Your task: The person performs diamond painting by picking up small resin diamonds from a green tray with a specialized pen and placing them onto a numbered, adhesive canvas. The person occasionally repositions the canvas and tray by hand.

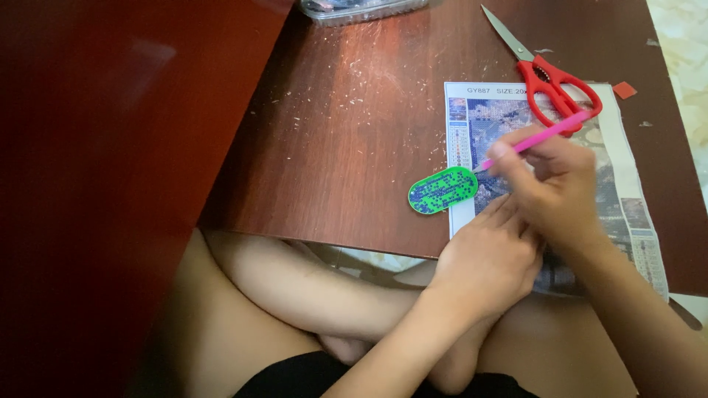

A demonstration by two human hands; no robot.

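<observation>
From the head camera, the view looks down on a dark red-brown wooden counter [346, 147] scattered with pale specks. The right hand [549, 184] keeps a narrow, pinching grip on a pink pen-shaped tool [535, 138], fingers closed around its shaft; the tool slants up to the far right, and its tip points down to the left, right at the edge of a small green oval tray [443, 189]. That tray lies flat at the left edge of a printed canvas sheet [627, 191], overlapping it slightly, and is filled with tiny dark blue beads.

The left hand [487, 258] rests on the near edge of the sheet, just below the right hand and touching it, fingers curled loosely; it holds nothing that shows, and whether its grip presses the sheet flat cannot be told.

Red-handled scissors [542, 70] lie on the far corner of the sheet, blades pointing far left, one handle loop just beside the pink tool's upper end. A clear plastic container [361, 9] sits at the far edge, mostly cut off. Bare crossed legs show beneath the counter's near edge.
</observation>
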